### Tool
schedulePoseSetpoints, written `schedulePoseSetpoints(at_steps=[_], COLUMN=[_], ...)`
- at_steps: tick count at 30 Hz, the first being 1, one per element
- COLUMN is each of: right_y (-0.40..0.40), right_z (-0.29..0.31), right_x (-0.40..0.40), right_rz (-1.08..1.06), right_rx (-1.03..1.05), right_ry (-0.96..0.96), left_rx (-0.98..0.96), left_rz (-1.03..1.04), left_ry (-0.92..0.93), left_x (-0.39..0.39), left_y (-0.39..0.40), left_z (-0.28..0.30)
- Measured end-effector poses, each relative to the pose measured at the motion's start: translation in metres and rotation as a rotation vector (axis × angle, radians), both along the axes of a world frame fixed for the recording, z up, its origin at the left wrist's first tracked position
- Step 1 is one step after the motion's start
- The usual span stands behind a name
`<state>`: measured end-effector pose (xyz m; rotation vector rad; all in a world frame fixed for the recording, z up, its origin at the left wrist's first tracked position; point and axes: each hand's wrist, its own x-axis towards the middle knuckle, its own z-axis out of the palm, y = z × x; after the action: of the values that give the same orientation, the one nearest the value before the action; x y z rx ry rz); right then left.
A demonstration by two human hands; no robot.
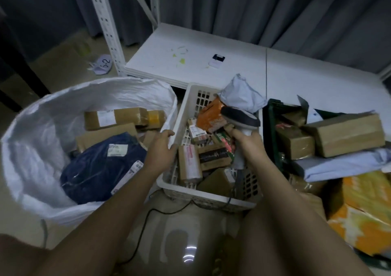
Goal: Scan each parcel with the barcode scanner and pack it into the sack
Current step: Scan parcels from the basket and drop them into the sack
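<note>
Head view: I note my right hand [246, 143] wrapped around the grip of the barcode scanner [241, 120], held above the white basket [182, 115] of parcels [190, 162]. My left hand [161, 148] hovers at the basket's left rim, fingers loosely curled, holding nothing. The white sack [42, 127] stands open just left of the basket, with boxes and a navy bag [99, 170] inside.

"6-2", its first digit uncertain, on a pale paper tag [103, 64] on the floor, parcel labels too blurred to read
</note>
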<state>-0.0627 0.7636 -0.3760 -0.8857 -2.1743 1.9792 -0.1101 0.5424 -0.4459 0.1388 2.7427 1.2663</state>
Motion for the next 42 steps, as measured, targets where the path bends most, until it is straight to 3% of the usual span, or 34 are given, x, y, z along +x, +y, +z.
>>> schedulePoseSetpoints(at_steps=[8, 11, 19, 26, 28, 32, 34, 38, 42], right_y=[0.047, 0.066, 0.099, 0.089, 0.087, 0.084, 0.08, 0.057, 0.028], right_z=[-0.011, -0.014, -0.036, -0.038, -0.038, -0.035, -0.033, -0.03, -0.03], right_x=[-0.033, -0.043, -0.051, -0.059, -0.059, -0.061, -0.061, -0.052, -0.036], right_rz=[0.179, 0.221, 0.021, 0.054, 0.077, 0.056, 0.066, 0.151, 0.286], right_rx=[-0.034, -0.089, -0.077, -0.156, -0.139, -0.115, -0.101, -0.093, -0.078], right_ry=[-0.046, -0.1, -0.141, -0.137, -0.137, -0.159, -0.168, -0.148, -0.214], left_rx=[-0.034, -0.049, -0.267, -0.415, -0.316, 0.272, 0.446, 0.671, 0.715], left_rz=[-0.037, -0.173, -0.4, -0.386, -0.321, -0.117, -0.058, 0.152, 0.098], left_ry=[-0.311, -0.316, -0.324, -0.242, -0.206, -0.143, -0.149, -0.167, -0.171], left_x=[-0.014, -0.023, -0.037, -0.043, -0.047, -0.05, -0.042, -0.01, 0.023], left_y=[0.087, 0.109, 0.187, 0.192, 0.183, 0.144, 0.122, 0.073, 0.015], left_z=[-0.065, -0.089, -0.132, -0.145, -0.135, -0.094, -0.063, -0.024, 0.004])
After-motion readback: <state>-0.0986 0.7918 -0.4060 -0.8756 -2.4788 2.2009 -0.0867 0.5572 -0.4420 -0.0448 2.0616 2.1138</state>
